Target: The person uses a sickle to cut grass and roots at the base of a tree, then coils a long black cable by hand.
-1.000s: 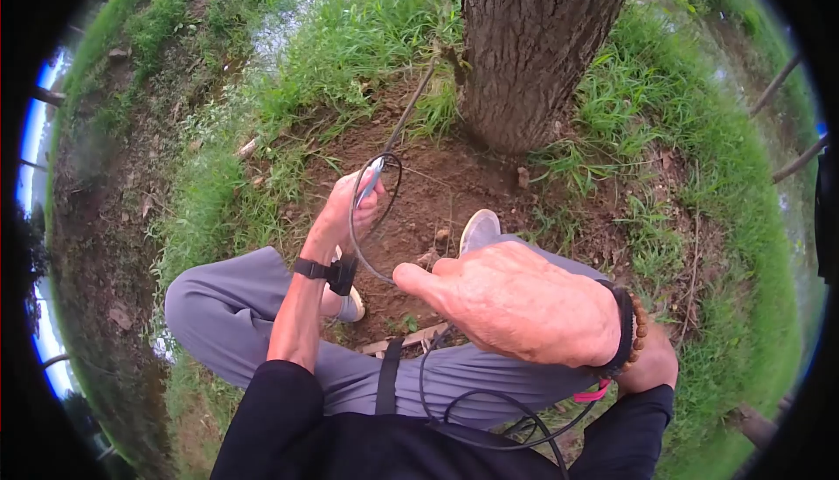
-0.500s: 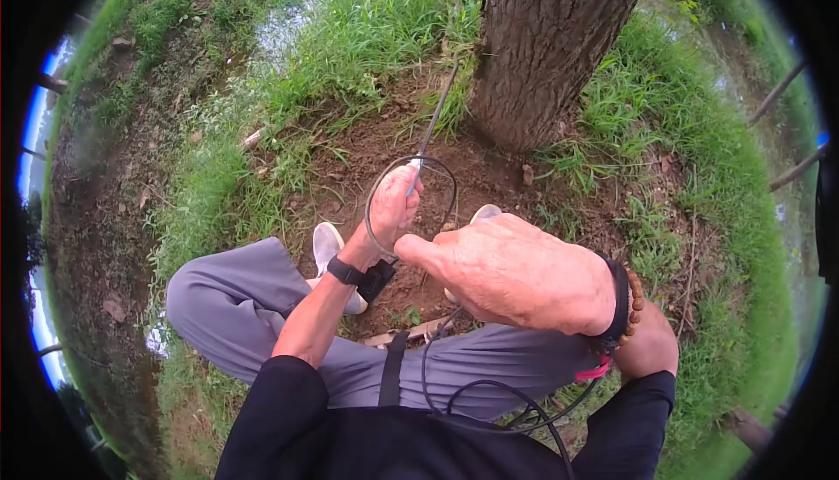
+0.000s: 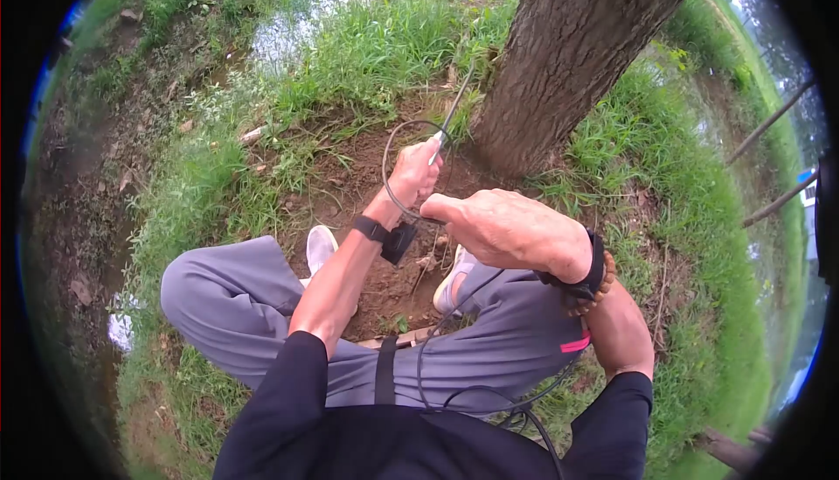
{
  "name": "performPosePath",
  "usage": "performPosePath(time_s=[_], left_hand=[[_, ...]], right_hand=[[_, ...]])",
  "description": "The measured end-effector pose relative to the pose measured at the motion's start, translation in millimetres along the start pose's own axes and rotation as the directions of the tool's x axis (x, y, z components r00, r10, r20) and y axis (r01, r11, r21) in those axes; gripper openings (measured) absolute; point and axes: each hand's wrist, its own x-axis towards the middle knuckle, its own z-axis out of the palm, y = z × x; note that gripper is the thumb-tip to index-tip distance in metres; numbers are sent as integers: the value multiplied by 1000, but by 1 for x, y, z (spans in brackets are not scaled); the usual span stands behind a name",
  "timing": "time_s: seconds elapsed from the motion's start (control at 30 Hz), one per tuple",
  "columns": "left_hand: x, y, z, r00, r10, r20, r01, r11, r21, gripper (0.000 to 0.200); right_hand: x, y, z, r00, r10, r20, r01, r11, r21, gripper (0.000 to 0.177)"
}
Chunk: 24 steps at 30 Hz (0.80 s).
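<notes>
My left hand point(image 3: 414, 171) is closed round a slim pale piece point(image 3: 435, 149) in front of the tree trunk. From it a thin dark length of cord point(image 3: 456, 106) runs up toward the grass at the trunk's left side. A loop of thin dark cord point(image 3: 385, 163) curves round the left hand and comes back to my right hand point(image 3: 520, 231). The right hand is closed, back upward, its thumb side at the lower end of the loop; its other fingers are hidden beneath. Both hands are close together over bare soil.
The thick tree trunk point(image 3: 572, 69) rises ahead, slightly right. My bent legs in grey trousers point(image 3: 236, 292) lie either side of bare soil point(image 3: 384, 292). A black cable point(image 3: 421, 358) crosses my lap. Grass point(image 3: 690, 244) surrounds this spot, with water point(image 3: 297, 30) beyond and branches at right.
Both hands have shifted slightly farther forward, the right now closer to the left. The cord loop looks smaller. The view has tilted, so the trunk leans more to the right.
</notes>
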Motion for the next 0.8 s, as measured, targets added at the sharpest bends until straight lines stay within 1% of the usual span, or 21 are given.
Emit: performPosePath(time_s=[0.03, 0.07, 0.13, 0.17, 0.2, 0.3, 0.33, 0.4, 0.43, 0.47, 0.5, 0.53, 0.57, 0.67, 0.7, 0.73, 0.8], left_hand=[[0, 0, -5, 999, -18, 31, 20, 998, -53, 37], [-3, -2, -14, 999, -23, 36, 25, 999, -44, 37], [-22, -12, -31, 999, -19, 36, 20, 999, -29, 39], [-27, -17, -38, 999, 17, 37, -15, 999, -50, 41], [-31, -18, -43, 999, 17, 37, -15, 999, -51, 41], [-45, -10, -40, 1000, -8, -24, 10, 993, 115, 41], [-38, -14, -40, 1000, -9, -25, 12, 993, 121, 41], [-22, -23, -36, 995, 99, 8, -97, 956, 277, 41], [-19, -24, -31, 996, 89, -22, -79, 959, 272, 42], [-17, -24, -26, 996, 84, -19, -75, 958, 276, 42], [-22, -14, -15, 998, 38, -47, -26, 971, 237, 39], [-24, -8, -9, 997, -11, -75, 25, 981, 192, 37], [-23, -8, -6, 996, -15, -85, 33, 978, 205, 37], [-8, -5, -15, 998, -13, -58, 25, 976, 214, 41], [-9, -3, -17, 998, -24, -53, 33, 985, 171, 40], [-12, -1, -21, 998, -19, -55, 28, 984, 176, 40], [-21, -5, -30, 995, -64, -77, 73, 990, 121, 39]], right_hand=[[-2, 3, 1, 1000, 31, -2, -31, 1000, -3, 27], [-4, 6, 3, 998, 64, -2, -64, 998, 2, 27], [-9, 4, 2, 997, 75, -5, -75, 997, 11, 28], [-11, 4, 1, 997, 76, -7, -76, 997, 6, 28], [-11, 4, 2, 997, 76, -6, -76, 997, 5, 28], [-13, 2, 0, 998, 63, 4, -63, 998, 23, 29], [-14, 2, -1, 998, 61, -1, -61, 998, 27, 29], [-16, 4, 2, 999, 54, 8, -54, 998, 36, 28], [-17, 3, 4, 998, 56, 6, -56, 997, 43, 28], [-19, 3, 6, 1000, 19, -21, -19, 999, 38, 28], [-21, 4, 7, 999, -16, -48, 17, 999, 31, 27], [-22, 4, 7, 999, -11, -50, 13, 999, 37, 27], [-24, 4, 6, 999, -7, -46, 9, 999, 44, 26], [-25, 2, 2, 999, 6, -37, -4, 999, 49, 25], [-25, 2, 0, 999, 14, -32, -13, 999, 47, 24], [-26, 2, -2, 999, 10, -38, -8, 999, 46, 24], [-29, 3, -2, 999, 26, -30, -24, 998, 63, 23]])
